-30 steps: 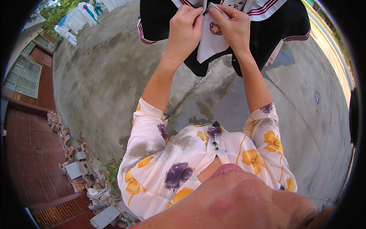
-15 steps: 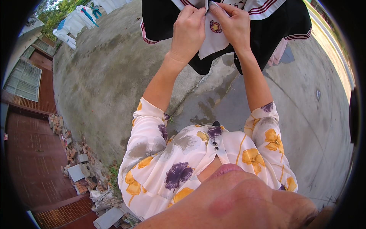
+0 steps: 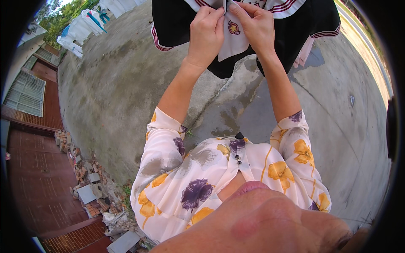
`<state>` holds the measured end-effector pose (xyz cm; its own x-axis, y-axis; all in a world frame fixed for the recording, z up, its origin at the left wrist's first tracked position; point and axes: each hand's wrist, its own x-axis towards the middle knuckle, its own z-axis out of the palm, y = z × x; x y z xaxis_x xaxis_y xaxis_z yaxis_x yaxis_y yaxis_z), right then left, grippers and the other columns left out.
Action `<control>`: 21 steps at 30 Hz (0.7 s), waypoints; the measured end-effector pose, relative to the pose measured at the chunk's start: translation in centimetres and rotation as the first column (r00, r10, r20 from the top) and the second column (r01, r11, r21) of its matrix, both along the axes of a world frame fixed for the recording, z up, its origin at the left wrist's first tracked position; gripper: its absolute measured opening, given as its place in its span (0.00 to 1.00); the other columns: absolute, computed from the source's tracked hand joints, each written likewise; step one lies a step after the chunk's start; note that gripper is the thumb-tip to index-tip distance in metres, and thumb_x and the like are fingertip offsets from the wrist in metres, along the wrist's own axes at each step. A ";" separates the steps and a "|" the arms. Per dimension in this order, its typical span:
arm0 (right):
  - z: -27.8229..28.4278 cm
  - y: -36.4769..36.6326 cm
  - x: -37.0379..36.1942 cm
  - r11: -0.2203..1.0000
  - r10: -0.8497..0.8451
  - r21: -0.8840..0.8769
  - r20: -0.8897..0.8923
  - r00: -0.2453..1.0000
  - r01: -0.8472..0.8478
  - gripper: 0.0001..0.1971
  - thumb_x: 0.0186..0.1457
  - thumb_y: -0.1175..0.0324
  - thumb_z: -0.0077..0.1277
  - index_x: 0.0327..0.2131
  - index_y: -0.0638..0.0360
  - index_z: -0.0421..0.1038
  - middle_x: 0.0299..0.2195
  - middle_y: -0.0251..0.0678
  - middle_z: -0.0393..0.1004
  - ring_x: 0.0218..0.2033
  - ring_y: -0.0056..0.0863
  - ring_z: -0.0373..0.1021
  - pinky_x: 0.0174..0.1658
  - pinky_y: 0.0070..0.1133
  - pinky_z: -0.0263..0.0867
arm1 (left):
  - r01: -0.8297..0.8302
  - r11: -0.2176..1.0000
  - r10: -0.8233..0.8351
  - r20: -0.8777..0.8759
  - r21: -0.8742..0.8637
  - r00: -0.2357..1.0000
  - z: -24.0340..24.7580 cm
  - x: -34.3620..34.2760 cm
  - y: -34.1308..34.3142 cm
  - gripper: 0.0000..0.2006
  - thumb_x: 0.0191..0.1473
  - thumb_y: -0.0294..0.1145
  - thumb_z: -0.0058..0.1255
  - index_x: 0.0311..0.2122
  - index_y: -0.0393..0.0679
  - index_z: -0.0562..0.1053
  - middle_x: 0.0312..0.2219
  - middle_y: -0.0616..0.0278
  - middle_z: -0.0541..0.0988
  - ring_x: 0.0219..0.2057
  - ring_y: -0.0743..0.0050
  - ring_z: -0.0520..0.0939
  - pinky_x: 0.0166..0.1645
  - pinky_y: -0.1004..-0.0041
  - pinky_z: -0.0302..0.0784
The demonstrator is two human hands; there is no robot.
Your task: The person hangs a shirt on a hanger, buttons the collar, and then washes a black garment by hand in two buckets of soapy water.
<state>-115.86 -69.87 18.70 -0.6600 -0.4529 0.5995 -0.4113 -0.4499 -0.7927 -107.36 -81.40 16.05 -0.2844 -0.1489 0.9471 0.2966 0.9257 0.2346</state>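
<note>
- Head view: a black-and-white sailor-style garment (image 3: 301,31) is at the top of the picture, above the concrete ground (image 3: 122,88), its upper part cut off by the edge.
- Its black cloth falls in loose, pointed folds; the outer hems carry white trim with dark-red stripes.
- White collar flaps (image 3: 285,7) show the same stripes on both sides.
- Between the hands falls a white pointed front panel (image 3: 230,47), bearing a round emblem (image 3: 233,28) with a yellow star.
- Left hand (image 3: 205,39): thumb and forefinger pinch the white cloth near the panel's top.
- Right hand (image 3: 258,31): thumb and bent fingers pinch the cloth just beside the left fingertips.
- Pale pink cloth (image 3: 303,52) shows below the garment's right hem.
</note>
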 end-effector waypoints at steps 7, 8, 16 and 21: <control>-0.1 -0.4 0.9 0.965 -0.255 -0.013 -0.269 0.929 0.262 0.09 0.61 0.69 0.55 0.37 0.67 0.80 0.19 0.29 0.74 0.17 0.12 0.65 0.21 0.16 0.61 | 0.076 0.996 -0.081 0.109 0.048 0.991 1.5 0.6 1.0 0.08 0.56 0.18 0.51 0.40 0.31 0.76 0.29 0.48 0.74 0.33 0.46 0.79 0.37 0.59 0.74; 0.2 -0.4 1.0 0.937 -0.334 -0.027 -0.370 0.867 0.350 0.09 0.61 0.70 0.55 0.38 0.67 0.80 0.18 0.30 0.75 0.17 0.12 0.66 0.21 0.17 0.62 | 0.045 0.998 -0.047 0.080 0.037 0.996 1.4 0.3 0.8 0.08 0.55 0.19 0.52 0.40 0.33 0.77 0.29 0.49 0.75 0.33 0.47 0.79 0.37 0.60 0.75; -0.5 3.4 -0.2 0.881 -0.037 0.408 -0.445 0.895 0.239 0.25 0.54 0.65 0.64 0.55 0.55 0.71 0.35 0.37 0.81 0.33 0.21 0.76 0.40 0.19 0.70 | -0.215 0.974 0.214 -0.027 -0.064 0.976 -0.5 0.7 -1.5 0.09 0.51 0.23 0.54 0.38 0.39 0.79 0.29 0.56 0.77 0.32 0.50 0.81 0.35 0.60 0.77; 0.9 3.5 -0.6 0.842 -0.325 -0.002 -0.801 0.503 0.539 0.19 0.56 0.72 0.58 0.52 0.48 0.74 0.38 0.39 0.78 0.34 0.36 0.76 0.40 0.26 0.73 | -0.271 0.922 0.302 0.075 -0.277 0.950 -0.1 0.9 -2.4 0.19 0.53 0.19 0.52 0.52 0.34 0.70 0.38 0.48 0.74 0.32 0.52 0.82 0.34 0.64 0.82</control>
